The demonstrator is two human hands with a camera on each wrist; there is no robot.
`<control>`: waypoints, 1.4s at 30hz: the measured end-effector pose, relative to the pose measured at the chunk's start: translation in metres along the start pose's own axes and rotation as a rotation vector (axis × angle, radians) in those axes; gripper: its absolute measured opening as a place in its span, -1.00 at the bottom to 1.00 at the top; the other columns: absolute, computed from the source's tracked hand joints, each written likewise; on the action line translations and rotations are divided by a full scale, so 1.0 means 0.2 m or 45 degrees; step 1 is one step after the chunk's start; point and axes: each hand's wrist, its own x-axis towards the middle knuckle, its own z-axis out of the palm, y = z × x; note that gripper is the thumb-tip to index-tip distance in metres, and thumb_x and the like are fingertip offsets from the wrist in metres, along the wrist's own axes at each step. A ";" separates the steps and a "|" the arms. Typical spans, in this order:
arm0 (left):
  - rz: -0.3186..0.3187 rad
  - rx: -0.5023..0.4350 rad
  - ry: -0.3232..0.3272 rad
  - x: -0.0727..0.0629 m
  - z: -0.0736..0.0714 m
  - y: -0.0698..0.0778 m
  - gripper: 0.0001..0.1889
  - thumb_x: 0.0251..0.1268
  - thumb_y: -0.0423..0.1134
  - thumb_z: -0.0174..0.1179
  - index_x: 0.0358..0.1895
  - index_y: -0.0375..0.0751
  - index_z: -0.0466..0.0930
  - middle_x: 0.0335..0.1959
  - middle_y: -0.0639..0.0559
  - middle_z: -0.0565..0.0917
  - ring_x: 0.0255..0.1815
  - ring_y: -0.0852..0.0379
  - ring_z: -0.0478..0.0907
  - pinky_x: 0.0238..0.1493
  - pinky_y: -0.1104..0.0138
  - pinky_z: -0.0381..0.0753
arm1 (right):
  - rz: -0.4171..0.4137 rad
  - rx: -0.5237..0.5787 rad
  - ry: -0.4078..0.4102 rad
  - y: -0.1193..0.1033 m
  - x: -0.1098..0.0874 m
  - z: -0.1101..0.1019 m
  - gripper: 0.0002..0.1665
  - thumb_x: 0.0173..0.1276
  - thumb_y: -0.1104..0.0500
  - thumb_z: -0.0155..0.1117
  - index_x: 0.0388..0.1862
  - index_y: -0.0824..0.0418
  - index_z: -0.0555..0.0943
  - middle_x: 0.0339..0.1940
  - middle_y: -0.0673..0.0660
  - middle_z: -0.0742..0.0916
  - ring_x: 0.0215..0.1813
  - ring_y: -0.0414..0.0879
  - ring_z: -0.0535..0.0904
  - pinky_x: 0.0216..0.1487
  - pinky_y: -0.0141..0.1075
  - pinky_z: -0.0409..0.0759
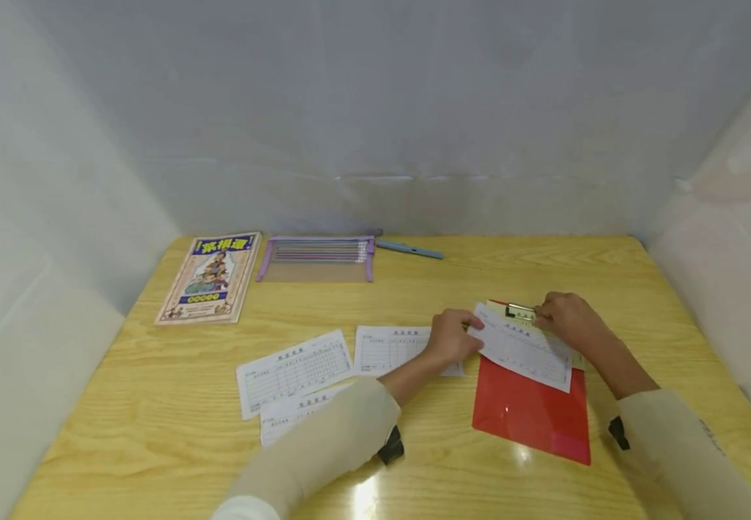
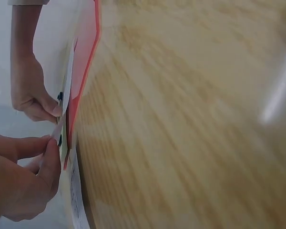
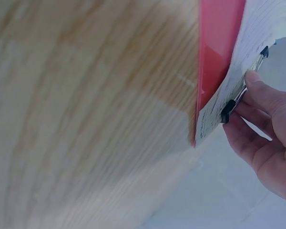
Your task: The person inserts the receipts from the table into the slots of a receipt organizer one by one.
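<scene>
A red clipboard point(image 1: 531, 415) lies at the right of the table, with a yellowish sheet point(image 1: 578, 360) on its upper part. My left hand point(image 1: 451, 338) pinches the left edge of a white printed form point(image 1: 521, 350), which slants across the clipboard over that sheet. At the clipboard's top, my right hand point(image 1: 569, 318) grips the metal clip point(image 1: 520, 311). In the right wrist view the thumb presses the clip's metal bar point(image 3: 242, 93) between black end pieces, with the other fingers on its far side. The left wrist view shows the form between thumb and fingers point(image 2: 50, 162).
Several more printed forms lie left of the clipboard: one point(image 1: 297, 372), another point(image 1: 385, 348) partly behind my left hand, and a third point(image 1: 291, 415) under my sleeve. Along the back are a book point(image 1: 209, 278), a purple-edged pencil pouch point(image 1: 317, 271) and a blue pen point(image 1: 411, 250).
</scene>
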 end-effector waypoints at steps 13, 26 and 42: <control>-0.007 0.028 0.063 0.01 0.13 0.03 -0.74 -0.05 -0.43 0.38 -0.20 -0.32 0.69 -0.16 -0.11 0.72 -0.15 0.19 0.59 -0.25 0.53 0.52 | 0.090 -0.023 -0.073 -0.01 0.01 0.01 -0.73 0.14 0.26 0.38 -0.21 0.42 0.69 -0.46 0.16 0.64 -0.43 -0.05 0.55 -0.37 -0.21 0.55; 0.020 0.061 0.100 0.01 0.17 0.04 -0.66 -0.11 -0.52 0.29 -0.13 -0.40 0.64 -0.07 -0.21 0.68 0.03 0.03 0.59 -0.05 0.44 0.57 | 0.038 -0.013 -0.017 -0.02 0.00 0.00 -0.84 0.18 0.31 0.32 -0.29 0.41 0.68 -0.46 0.17 0.62 -0.42 -0.03 0.53 -0.35 -0.17 0.56; 0.112 0.229 0.096 0.01 0.18 0.06 -0.54 -0.12 -0.60 0.21 0.00 -0.44 0.58 -0.04 -0.21 0.61 0.04 0.01 0.55 0.11 0.38 0.52 | 0.062 -0.029 -0.042 -0.04 0.00 0.00 -0.85 0.22 0.32 0.29 -0.28 0.41 0.68 -0.47 0.17 0.61 -0.44 -0.06 0.52 -0.36 -0.19 0.56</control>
